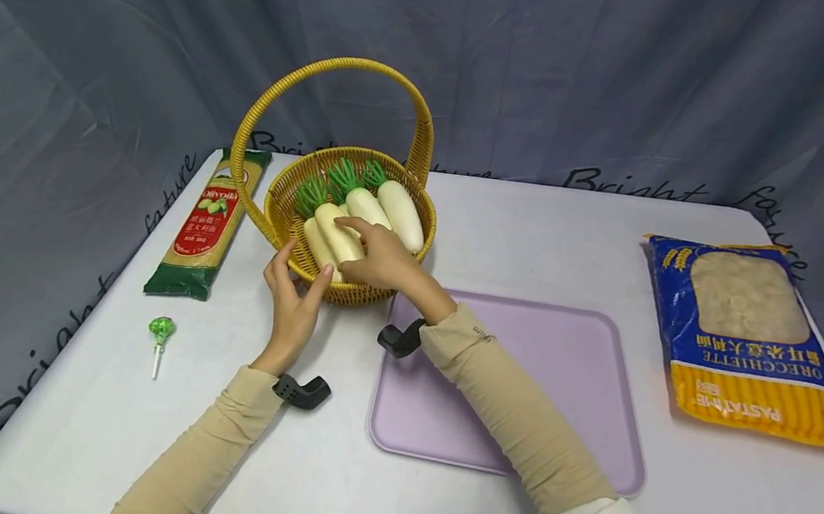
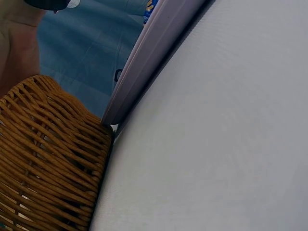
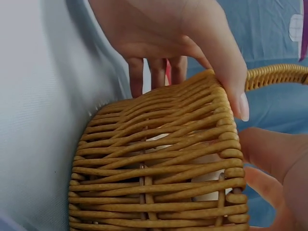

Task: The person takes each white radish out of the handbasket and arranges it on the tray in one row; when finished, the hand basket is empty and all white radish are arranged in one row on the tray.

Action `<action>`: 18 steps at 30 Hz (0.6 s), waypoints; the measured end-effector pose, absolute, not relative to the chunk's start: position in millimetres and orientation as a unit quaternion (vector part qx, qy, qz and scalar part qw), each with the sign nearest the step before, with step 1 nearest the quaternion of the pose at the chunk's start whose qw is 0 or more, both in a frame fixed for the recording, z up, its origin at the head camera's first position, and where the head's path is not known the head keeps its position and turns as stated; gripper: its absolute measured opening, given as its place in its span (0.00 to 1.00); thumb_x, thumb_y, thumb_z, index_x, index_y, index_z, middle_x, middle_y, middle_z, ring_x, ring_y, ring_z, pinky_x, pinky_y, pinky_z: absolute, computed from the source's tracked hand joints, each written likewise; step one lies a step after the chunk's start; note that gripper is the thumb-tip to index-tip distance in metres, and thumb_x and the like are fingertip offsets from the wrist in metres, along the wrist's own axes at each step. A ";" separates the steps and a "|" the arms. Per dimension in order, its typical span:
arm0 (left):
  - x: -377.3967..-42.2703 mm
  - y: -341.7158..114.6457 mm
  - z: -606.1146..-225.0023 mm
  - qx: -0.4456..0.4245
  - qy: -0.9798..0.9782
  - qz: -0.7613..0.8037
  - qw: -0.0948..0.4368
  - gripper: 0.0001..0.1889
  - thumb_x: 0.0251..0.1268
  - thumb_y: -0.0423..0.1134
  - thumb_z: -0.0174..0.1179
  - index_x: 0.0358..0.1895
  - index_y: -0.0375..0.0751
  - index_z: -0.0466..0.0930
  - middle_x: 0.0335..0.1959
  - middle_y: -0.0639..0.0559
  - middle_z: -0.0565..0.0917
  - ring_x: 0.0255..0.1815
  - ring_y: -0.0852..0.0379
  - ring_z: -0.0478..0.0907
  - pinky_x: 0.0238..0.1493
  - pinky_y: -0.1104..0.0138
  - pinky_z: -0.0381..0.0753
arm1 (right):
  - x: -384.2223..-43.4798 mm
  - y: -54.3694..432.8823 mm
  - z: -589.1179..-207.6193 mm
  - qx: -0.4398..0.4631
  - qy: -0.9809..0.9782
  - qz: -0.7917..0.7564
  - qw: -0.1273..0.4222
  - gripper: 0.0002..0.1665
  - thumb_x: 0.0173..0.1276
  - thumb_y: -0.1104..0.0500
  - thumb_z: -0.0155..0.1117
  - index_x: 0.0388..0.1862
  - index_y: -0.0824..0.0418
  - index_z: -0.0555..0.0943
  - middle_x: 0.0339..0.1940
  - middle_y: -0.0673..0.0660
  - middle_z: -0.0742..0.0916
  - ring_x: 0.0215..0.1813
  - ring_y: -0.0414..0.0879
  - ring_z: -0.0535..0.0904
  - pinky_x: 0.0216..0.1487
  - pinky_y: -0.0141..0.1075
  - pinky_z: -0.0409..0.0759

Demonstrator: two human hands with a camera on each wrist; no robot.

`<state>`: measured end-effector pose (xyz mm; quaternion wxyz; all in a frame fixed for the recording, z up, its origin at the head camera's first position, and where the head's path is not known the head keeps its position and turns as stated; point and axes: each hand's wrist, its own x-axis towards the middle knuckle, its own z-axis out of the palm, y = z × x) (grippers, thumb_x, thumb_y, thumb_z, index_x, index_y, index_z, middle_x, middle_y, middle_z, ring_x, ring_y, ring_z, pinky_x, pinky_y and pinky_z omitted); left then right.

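A yellow wicker basket (image 1: 355, 295) with a tall arched handle stands near the back of the table and holds several white radishes (image 1: 403, 216) with green tops. My left hand (image 1: 291, 311) grips the near-left rim. In the right wrist view, the thumb of that left hand (image 3: 168, 29) hooks over the rim while its fingers lie along the outer wall. Reaching in over the near side, my right hand (image 1: 387, 263) has its thumb and fingers around one radish (image 1: 335, 232), which lies among the others. The left wrist view mostly shows the basket's woven side (image 2: 53, 159).
A lilac tray (image 1: 558, 373) lies under my right forearm, close to the basket. Left of the basket is a pasta packet (image 1: 208, 223), with a green lollipop (image 1: 161, 331) nearer me. At the far right lies a blue and yellow orecchiette bag (image 1: 749, 351).
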<state>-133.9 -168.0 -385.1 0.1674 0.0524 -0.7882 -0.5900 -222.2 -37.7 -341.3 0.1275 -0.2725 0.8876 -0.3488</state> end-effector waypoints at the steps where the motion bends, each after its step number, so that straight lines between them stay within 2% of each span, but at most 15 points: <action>1: -134.1 -168.0 -385.4 0.053 -0.788 -0.590 0.167 0.33 0.65 0.40 0.51 0.68 0.38 0.45 0.65 0.35 0.43 0.65 0.35 0.51 0.62 0.46 0.55 | -222.7 -37.0 -341.1 -0.276 0.884 -0.355 0.131 0.39 0.55 0.57 0.64 0.67 0.48 0.63 0.49 0.58 0.80 0.44 0.47 0.75 0.33 0.31 0.71; 3: -134.3 -168.1 -385.9 0.054 -0.787 -0.591 0.167 0.33 0.65 0.40 0.51 0.68 0.38 0.45 0.64 0.35 0.43 0.65 0.34 0.51 0.62 0.46 0.56 | -223.6 -36.0 -340.8 -0.280 0.876 -0.367 0.136 0.37 0.55 0.58 0.63 0.66 0.48 0.65 0.47 0.57 0.81 0.43 0.45 0.75 0.32 0.29 0.71; 6: -134.6 -168.6 -387.1 0.053 -0.787 -0.591 0.168 0.33 0.65 0.41 0.51 0.68 0.39 0.45 0.64 0.35 0.43 0.65 0.34 0.50 0.62 0.46 0.55 | -225.2 -35.4 -341.1 -0.291 0.867 -0.378 0.144 0.34 0.56 0.59 0.62 0.64 0.49 0.67 0.36 0.57 0.82 0.34 0.43 0.73 0.28 0.28 0.68; 10: -134.6 -168.8 -387.2 0.050 -0.789 -0.590 0.167 0.34 0.65 0.41 0.51 0.68 0.38 0.44 0.64 0.36 0.43 0.66 0.35 0.49 0.63 0.45 0.53 | -226.3 -35.0 -341.2 -0.298 0.857 -0.389 0.159 0.32 0.57 0.61 0.58 0.63 0.48 0.69 0.23 0.53 0.76 0.22 0.40 0.65 0.22 0.27 0.63; 15: -135.8 -168.9 -387.5 0.057 -0.791 -0.587 0.161 0.34 0.64 0.43 0.50 0.69 0.40 0.44 0.65 0.36 0.42 0.66 0.35 0.48 0.63 0.45 0.52 | -227.1 -34.3 -342.0 -0.300 0.845 -0.405 0.179 0.30 0.56 0.63 0.55 0.61 0.48 0.71 0.14 0.48 0.68 0.17 0.38 0.60 0.21 0.26 0.61; 18: -135.7 -168.9 -387.6 0.057 -0.791 -0.588 0.162 0.34 0.65 0.44 0.50 0.68 0.40 0.45 0.65 0.35 0.42 0.67 0.34 0.47 0.64 0.45 0.52 | -227.4 -33.7 -342.8 -0.307 0.838 -0.412 0.183 0.29 0.56 0.63 0.54 0.59 0.49 0.72 0.11 0.47 0.66 0.16 0.38 0.58 0.21 0.27 0.60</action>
